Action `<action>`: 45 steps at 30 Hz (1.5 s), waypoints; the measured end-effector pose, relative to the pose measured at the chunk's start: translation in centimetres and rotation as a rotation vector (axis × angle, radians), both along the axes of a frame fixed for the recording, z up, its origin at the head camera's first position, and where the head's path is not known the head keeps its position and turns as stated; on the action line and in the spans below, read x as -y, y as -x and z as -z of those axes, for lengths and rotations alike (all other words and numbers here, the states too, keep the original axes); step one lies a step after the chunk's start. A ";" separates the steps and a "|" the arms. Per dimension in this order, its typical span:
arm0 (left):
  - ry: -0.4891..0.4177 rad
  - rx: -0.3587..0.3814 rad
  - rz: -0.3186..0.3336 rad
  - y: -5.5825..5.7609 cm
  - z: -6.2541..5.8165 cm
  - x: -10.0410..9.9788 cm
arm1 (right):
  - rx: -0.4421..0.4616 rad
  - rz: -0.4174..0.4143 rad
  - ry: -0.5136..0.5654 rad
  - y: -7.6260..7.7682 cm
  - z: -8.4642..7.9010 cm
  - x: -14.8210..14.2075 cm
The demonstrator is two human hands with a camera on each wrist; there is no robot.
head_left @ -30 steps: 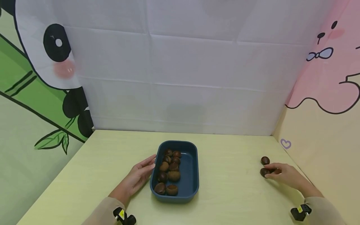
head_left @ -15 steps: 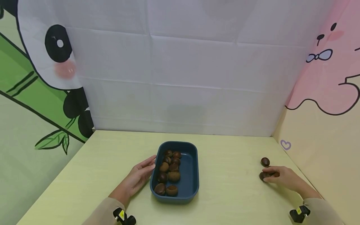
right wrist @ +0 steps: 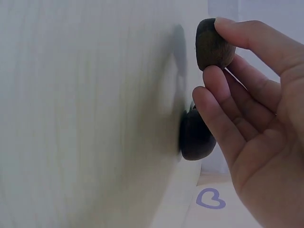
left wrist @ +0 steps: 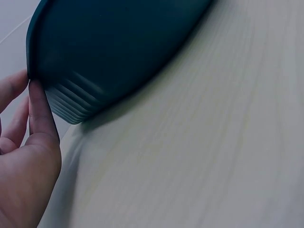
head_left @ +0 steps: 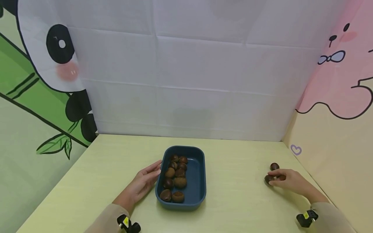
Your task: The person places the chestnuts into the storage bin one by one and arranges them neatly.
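Note:
Between the thumb and fingers of my right hand [head_left: 291, 183], a brown chestnut [right wrist: 213, 45] is pinched at the table's right side, seemingly just above the surface. Another chestnut [head_left: 274, 166] lies right behind it. Dark brown also shows between the fingers in the head view; I cannot tell whether that is a further chestnut. The right wrist view has one chestnut [right wrist: 197, 135] on the table by the lower fingers. My left hand [head_left: 141, 184] touches the left side of a dark blue rectangular box [head_left: 196, 181], its fingers fairly straight. Several chestnuts [head_left: 180, 182] fill the box's left half.
The pale yellow table [head_left: 236, 181] meets a white cloth panel [head_left: 186, 81] at the back. A painted wall [head_left: 335, 139] borders it on the right, and a green mural wall [head_left: 29, 129] stands to the left.
My right hand has shifted slightly left with the pinched chestnut, drawing it away from the one behind. The left hand and the box have stayed in place.

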State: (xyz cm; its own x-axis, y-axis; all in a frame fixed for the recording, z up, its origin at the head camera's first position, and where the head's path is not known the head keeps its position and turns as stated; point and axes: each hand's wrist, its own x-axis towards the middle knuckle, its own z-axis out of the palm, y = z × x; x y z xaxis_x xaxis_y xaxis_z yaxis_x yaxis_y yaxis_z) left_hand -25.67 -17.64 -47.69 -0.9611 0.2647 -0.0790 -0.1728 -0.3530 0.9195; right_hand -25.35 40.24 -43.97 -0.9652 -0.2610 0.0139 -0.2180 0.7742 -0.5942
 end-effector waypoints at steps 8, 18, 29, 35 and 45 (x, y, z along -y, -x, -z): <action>-0.006 0.007 -0.005 0.0 0.0 0.1 | 0.057 -0.107 0.150 2.1 -1.4 3.4; -0.011 0.000 0.006 0.0 0.0 0.0 | 0.119 -0.283 0.233 5.0 -3.4 10.7; -0.013 -0.003 -0.001 0.1 0.1 0.0 | 0.110 -0.466 0.232 7.4 -4.9 19.4; -0.018 -0.006 -0.003 0.2 0.1 0.1 | 0.127 -0.554 0.210 8.6 -5.1 23.0; -0.006 -0.007 -0.001 0.2 0.2 0.2 | 0.064 -0.582 0.039 9.2 -4.9 26.4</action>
State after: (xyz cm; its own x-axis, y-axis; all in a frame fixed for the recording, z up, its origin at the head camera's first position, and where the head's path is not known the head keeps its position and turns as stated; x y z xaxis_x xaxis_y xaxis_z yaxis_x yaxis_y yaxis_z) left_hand -25.83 -17.80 -47.91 -0.9619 0.2641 -0.0709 -0.1663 -0.3591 0.9184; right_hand -34.60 13.88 -39.08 -0.6624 -0.7489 -0.0191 -0.5635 0.5150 -0.6460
